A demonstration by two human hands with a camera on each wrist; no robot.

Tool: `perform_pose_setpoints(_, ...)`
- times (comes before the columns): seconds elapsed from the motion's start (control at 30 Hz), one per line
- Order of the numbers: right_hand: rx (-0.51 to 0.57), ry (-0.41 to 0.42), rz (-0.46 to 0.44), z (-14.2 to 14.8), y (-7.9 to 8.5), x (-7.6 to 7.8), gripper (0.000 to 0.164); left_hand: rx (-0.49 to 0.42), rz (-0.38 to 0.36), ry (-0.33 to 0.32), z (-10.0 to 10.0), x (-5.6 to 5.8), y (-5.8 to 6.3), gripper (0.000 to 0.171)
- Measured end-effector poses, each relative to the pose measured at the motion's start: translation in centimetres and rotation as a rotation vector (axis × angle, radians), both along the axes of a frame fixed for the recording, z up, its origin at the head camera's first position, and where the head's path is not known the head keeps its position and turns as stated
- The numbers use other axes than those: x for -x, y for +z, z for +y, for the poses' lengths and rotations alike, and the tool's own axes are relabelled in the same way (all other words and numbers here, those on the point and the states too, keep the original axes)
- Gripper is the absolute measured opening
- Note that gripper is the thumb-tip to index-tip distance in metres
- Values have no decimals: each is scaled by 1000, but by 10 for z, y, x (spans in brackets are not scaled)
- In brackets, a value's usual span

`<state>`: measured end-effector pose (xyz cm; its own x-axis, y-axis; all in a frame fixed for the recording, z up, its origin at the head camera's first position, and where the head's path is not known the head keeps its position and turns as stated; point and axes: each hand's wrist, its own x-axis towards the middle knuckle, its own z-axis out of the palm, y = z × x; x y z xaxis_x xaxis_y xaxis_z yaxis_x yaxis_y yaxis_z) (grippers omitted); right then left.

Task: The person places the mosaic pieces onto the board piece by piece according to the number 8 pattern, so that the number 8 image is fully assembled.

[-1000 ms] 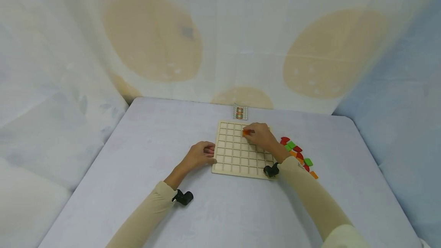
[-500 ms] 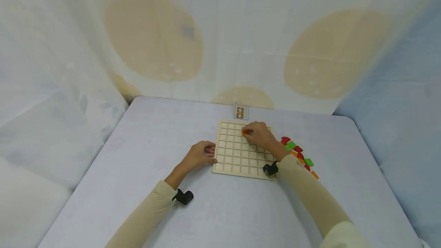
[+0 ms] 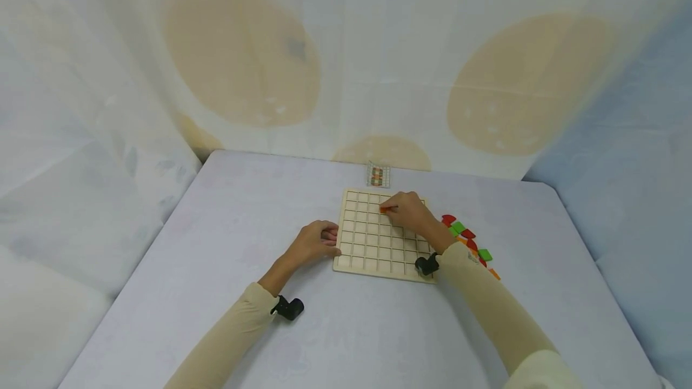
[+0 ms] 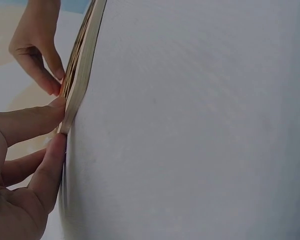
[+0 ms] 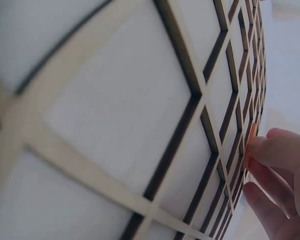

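A pale wooden grid board (image 3: 365, 240) lies on the table. On its left edge my left hand (image 3: 312, 242) grips the rim; in the left wrist view a fingertip (image 4: 57, 103) sits on the rim and another presses against the side. My right hand (image 3: 409, 212) is over the board's upper part, pinching an orange tile (image 3: 384, 209) between thumb and fingers. Seen from the right wrist, this tile stands at the grid's dividers, partly covered by the fingertips. The right hand and forearm hide the board's right part.
Loose red, green and orange tiles (image 3: 485, 254) lie right of the board, several partly behind the right sleeve. A small card with a printed grid pattern (image 3: 378, 176) lies beyond the board's far edge. Cloth walls (image 3: 378, 65) rise behind and beside the table (image 3: 259, 197).
The orange tile has tipped lower toward the board in my right fingers, which have barely shifted. My left hand stays at the board's left edge.
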<state>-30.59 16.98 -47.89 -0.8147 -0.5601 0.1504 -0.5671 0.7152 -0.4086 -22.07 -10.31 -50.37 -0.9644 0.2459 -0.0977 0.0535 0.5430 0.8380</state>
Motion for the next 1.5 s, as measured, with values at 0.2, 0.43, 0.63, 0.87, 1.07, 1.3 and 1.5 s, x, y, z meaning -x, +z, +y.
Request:
perform_pose_setpoints(0.2,113,25,31,17,3,-5,21,11,-8,-3,0,0,0,59)
perform_pose_setpoints(0.43,151,-122,33,64,10,-9,26,9,-15,8,-1,1,2,60)
perform_pose_setpoints(0.63,90,-205,25,103,8,-20,27,7,-21,9,-3,2,1,60)
perform_pose_setpoints(0.87,40,-293,-69,125,-4,-29,30,25,-32,-15,-5,3,2,63)
perform_pose_setpoints(1.07,57,-301,-118,128,-8,-30,29,27,-47,-28,-5,2,2,66)
perform_pose_setpoints(1.3,71,-325,-96,126,-12,-29,28,33,-48,-29,-5,0,3,66)
perform_pose_setpoints(1.5,72,-372,-69,124,-14,-27,30,40,-37,-21,-5,2,3,66)
